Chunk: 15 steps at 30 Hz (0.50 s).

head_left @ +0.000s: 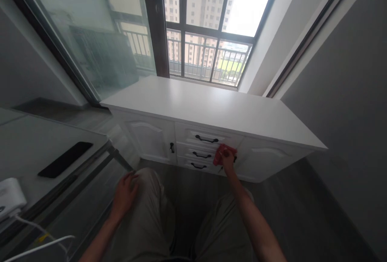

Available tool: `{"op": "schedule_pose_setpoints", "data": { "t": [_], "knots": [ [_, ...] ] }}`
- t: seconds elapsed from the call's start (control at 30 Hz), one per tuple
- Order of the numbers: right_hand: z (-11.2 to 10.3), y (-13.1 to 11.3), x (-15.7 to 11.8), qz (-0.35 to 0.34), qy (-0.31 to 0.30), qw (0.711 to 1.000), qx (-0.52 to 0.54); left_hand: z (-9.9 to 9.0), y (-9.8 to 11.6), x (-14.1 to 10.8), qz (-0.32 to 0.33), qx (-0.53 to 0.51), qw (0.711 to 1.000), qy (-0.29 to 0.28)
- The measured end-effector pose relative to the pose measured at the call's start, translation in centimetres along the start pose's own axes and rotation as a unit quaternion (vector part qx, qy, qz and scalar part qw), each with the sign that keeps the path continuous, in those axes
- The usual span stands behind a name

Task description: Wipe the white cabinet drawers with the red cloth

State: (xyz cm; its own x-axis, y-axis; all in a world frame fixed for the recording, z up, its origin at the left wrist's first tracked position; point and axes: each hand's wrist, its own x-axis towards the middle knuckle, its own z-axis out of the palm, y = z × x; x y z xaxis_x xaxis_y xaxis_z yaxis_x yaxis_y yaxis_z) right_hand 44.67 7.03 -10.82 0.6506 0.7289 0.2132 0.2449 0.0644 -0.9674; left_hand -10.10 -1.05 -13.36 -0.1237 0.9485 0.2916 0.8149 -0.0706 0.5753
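My right hand [228, 160] presses a red cloth [218, 157] against the front of a white cabinet [193, 107], at the right end of its middle drawers. Part of the cloth spreads out around my fingers. A dark drawer handle [202, 154] is just left of the cloth, and another dark handle is partly covered behind my hand. My left hand [125, 193] rests on my left knee, fingers loosely spread, holding nothing.
To the left stands a table [90, 133] with a black phone-like slab [65, 159] on it. A white power block [11, 197] with cables sits at its near end. Behind the cabinet are glass doors and a window [208, 28]; a grey wall [344, 72] is on the right.
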Motion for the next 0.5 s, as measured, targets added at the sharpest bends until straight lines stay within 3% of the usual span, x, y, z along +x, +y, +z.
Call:
{"op": "schedule_pose_setpoints", "data": {
  "t": [0.1, 0.23, 0.33, 0.5],
  "knots": [
    [3.5, -0.3, -0.9, 0.003, 0.024, 0.995, -0.098, -0.1, -0.3, -1.2, -0.019, -0.008, 1.000, -0.014],
    [8.7, -1.2, -3.3, -0.012, -0.038, 0.988, -0.148, 1.9, 2.7, -1.2, -0.001, 0.046, 0.998, -0.041],
    [12.7, -2.7, -5.2, -0.045, -0.131, 0.970, -0.202, 2.9, 4.3, -0.1, 0.022, 0.093, 0.994, -0.057],
    [19.5, -6.3, -7.5, -0.130, -0.322, 0.880, -0.325, 2.8, 4.9, 1.1, 0.054, 0.104, 0.990, -0.079]
  ]
}}
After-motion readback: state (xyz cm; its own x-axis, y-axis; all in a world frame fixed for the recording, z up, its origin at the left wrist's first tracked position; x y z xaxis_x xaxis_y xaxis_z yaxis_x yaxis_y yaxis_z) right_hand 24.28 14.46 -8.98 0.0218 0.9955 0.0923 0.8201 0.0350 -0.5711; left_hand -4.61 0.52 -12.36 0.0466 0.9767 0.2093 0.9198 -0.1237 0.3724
